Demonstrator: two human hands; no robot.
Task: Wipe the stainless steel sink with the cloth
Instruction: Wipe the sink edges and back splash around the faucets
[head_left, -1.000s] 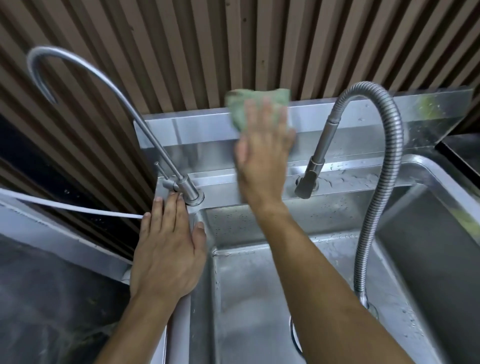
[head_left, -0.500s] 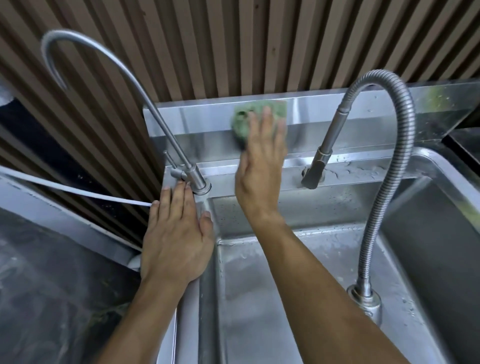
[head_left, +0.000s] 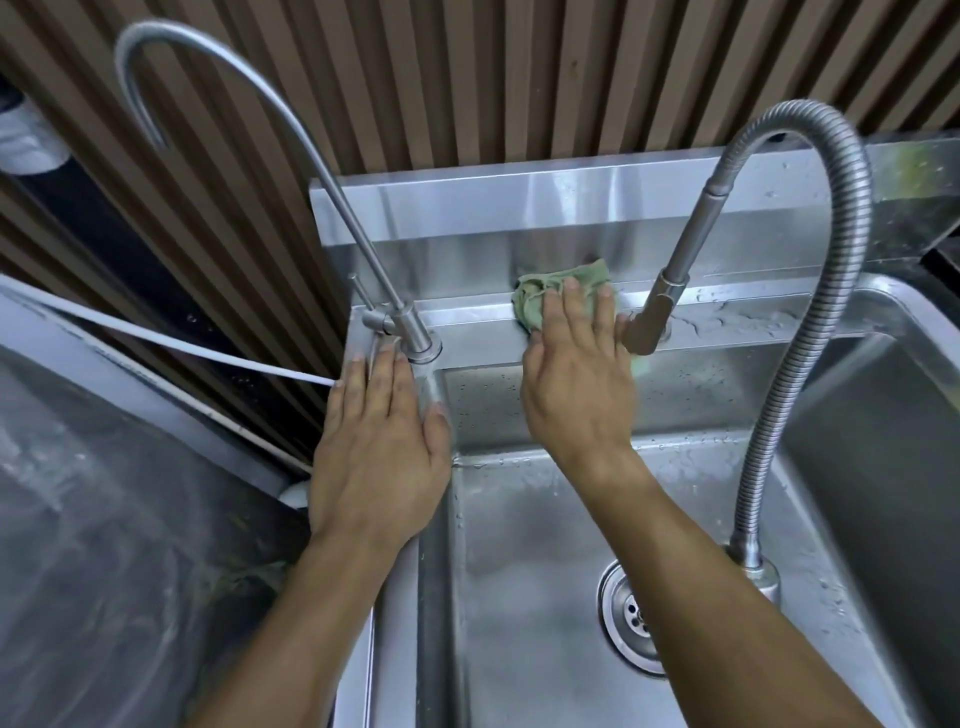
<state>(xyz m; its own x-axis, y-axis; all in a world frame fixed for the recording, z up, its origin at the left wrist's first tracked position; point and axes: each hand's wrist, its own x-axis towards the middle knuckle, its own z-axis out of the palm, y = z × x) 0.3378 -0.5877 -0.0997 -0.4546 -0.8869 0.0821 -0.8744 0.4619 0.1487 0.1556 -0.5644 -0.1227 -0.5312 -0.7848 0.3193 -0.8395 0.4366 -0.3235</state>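
Head view:
Right hand (head_left: 576, 374): fingers straight, pressing the cloth (head_left: 558, 297) flat on the back ledge of the sink (head_left: 519, 545), between the two taps.
Left hand (head_left: 382, 447): flat and apart on the sink's left rim, holding nothing.
Risk: the right hand sits just beside the spray head (head_left: 655, 312); a sideways wipe could knock it, and the wet steel may let the bracing hand slip.
Cloth axis: bunched, seemingly lying along the ledge, left to right.
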